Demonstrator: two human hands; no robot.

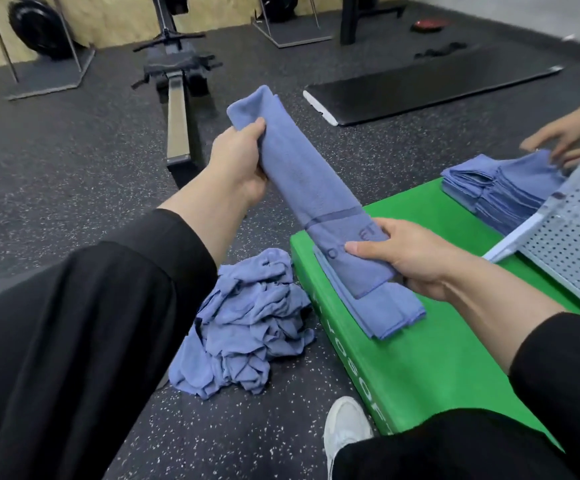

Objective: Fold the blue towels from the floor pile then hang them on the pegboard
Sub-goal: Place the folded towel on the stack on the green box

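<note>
Head view: at centre frame, left hand (238, 164) and right hand (406, 258) each grip an end of a folded towel (302, 174); pile (247, 323) lies on the floor below.

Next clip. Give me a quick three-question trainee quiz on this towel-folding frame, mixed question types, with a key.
1. True or false: the left hand and right hand both grip the same folded towel.
2. Where does the unfolded towel pile lie? A) on the green box B) on the speckled floor beside it C) on the pegboard
3. Fill in: another person's hand rests on the ____ of folded towels.

Key: 1 true; 2 B; 3 stack
</note>
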